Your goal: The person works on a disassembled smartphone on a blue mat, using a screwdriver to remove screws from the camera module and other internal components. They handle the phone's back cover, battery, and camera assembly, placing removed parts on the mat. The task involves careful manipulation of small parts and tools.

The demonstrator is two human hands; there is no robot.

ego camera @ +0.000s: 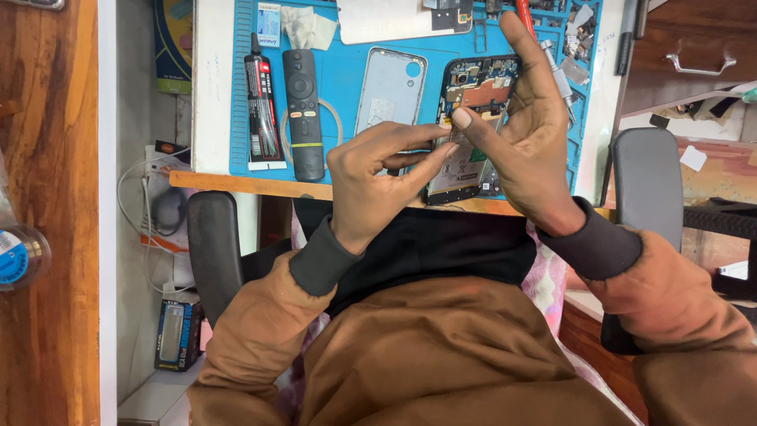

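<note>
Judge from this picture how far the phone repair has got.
Done: the opened phone lies with circuit boards bare, its grey back cover set beside it on the blue mat. In hand: left hand and right hand pinch fingertips together above it. Left: the cover is not yet refitted.

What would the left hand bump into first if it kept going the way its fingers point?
Probably the right hand: the left hand points at its thumb tip, almost touching. The open phone lies beneath; depth is unclear.
</note>
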